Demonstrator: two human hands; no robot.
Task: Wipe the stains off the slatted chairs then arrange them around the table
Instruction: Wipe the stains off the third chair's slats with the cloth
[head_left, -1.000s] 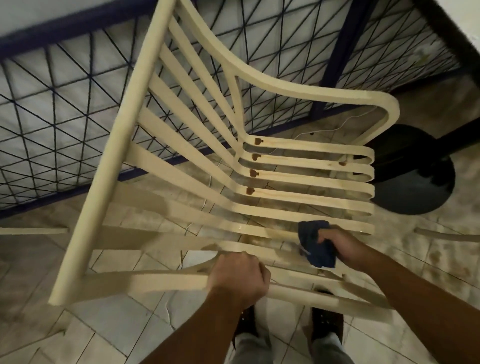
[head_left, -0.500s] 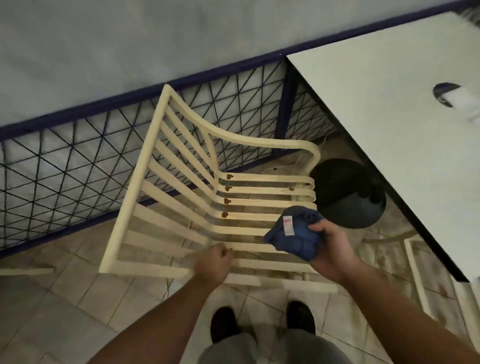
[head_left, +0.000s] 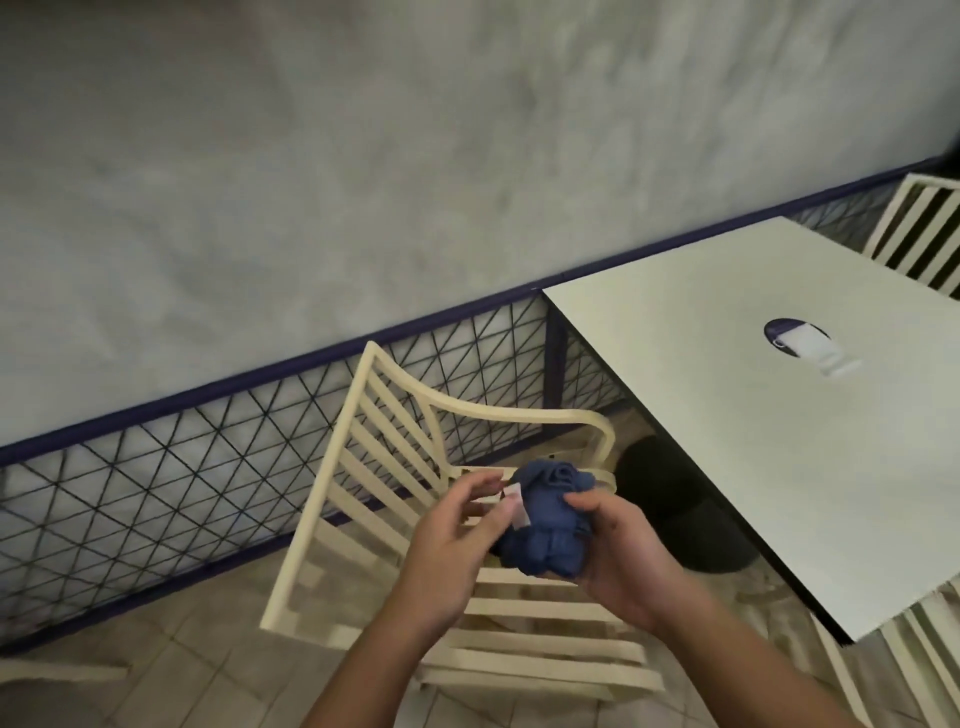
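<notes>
Underfoot, pale floor tiles (head_left: 171, 691) fill the 7 o'clock corner. Just above them, at 6 o'clock, the cream slatted chair (head_left: 332, 493) stands with its back toward 10 o'clock and its seat slats running toward the table. Over the seat, the right hand (head_left: 618, 561) cups a bunched blue cloth (head_left: 545, 519), its fingers curled round it. The left hand (head_left: 452, 540) is loosely spread, with its fingertips touching the cloth's white tag. The hands hide the seat's far slats. At 3 o'clock a white table (head_left: 727, 441) stands on a dark round base (head_left: 691, 509). A black mesh railing (head_left: 156, 493) runs from 9 o'clock, and a grey wall (head_left: 363, 156) lies beyond it at 12. A second chair (head_left: 919, 234) is at 2 o'clock.
</notes>
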